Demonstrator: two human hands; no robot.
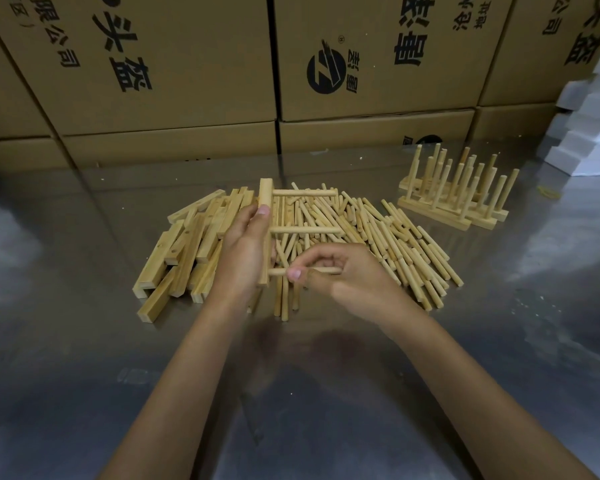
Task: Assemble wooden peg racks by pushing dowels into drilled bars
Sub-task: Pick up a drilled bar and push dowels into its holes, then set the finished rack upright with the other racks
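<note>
Over steel table [84, 341], left hand [245, 251] grips bar [265, 202]; right hand [340, 275] pinches dowel [278, 271].

Left hand [245, 251] gripping upright (thumb up), right hand [340, 275] pinching, arms extended.

Pale wooden dowels [378, 237], glossy metal table [84, 341]

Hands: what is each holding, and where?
Left hand grips the drilled bar along its lower half; right hand pinches a dowel mid-length at the bar's lowest hole.
</note>
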